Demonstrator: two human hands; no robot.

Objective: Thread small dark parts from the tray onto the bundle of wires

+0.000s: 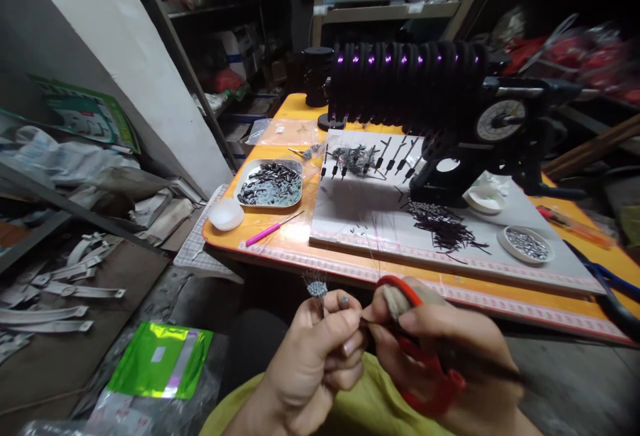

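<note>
In front of my lap, my left hand point(320, 349) is closed on a bundle of thin wires with small grey beads point(316, 287), which sticks up above the thumb and fingers. My right hand point(450, 343) has red-handled scissors point(417, 356) looped over its fingers; the dark blades point back to the right. Its thumb and forefinger pinch together close to my left fingertips, on something too small to make out. Beyond the hands, a white board point(360, 223) lies on the orange table point(265, 139), with several black weight-like pieces hanging over it.
A black winding machine with spools point(405, 83) stands on the board. Dark short tubes point(445, 229) lie in a pile beside a dish of silvery pieces point(527, 244). Left of the board are a square tray point(270, 184), a white cup point(226, 215) and a pink-handled needle tool point(265, 233).
</note>
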